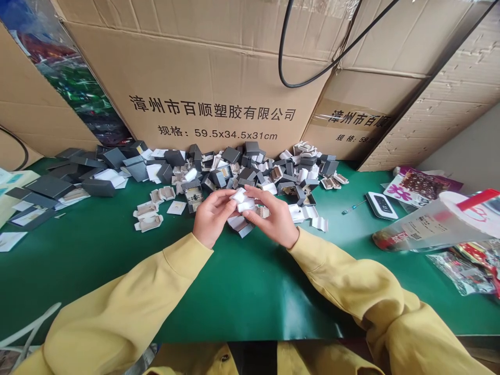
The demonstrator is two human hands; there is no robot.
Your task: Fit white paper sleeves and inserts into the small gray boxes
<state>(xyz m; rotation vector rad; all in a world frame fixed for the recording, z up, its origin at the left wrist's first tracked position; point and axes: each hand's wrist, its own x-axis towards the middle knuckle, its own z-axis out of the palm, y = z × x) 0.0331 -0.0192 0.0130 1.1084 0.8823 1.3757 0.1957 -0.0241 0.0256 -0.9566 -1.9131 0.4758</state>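
— Where is the white folded piece (246, 203)?
— Mid-scene above the green table (250, 281); fingers of the left hand (211, 216) and right hand (277, 216) pinch it.
— Around it?
— Dark boxes (230, 154) lie heaped beyond, a cup (433, 224) sits right.

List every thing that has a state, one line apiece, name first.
White piece: folded, held
Left hand: bent, gripping white piece
Right hand: bent, gripping white piece
Dark boxes: heaped, some open
Card liners: creased, loose
Black cable: hanging, looped
Small device: screen up, reading unclear
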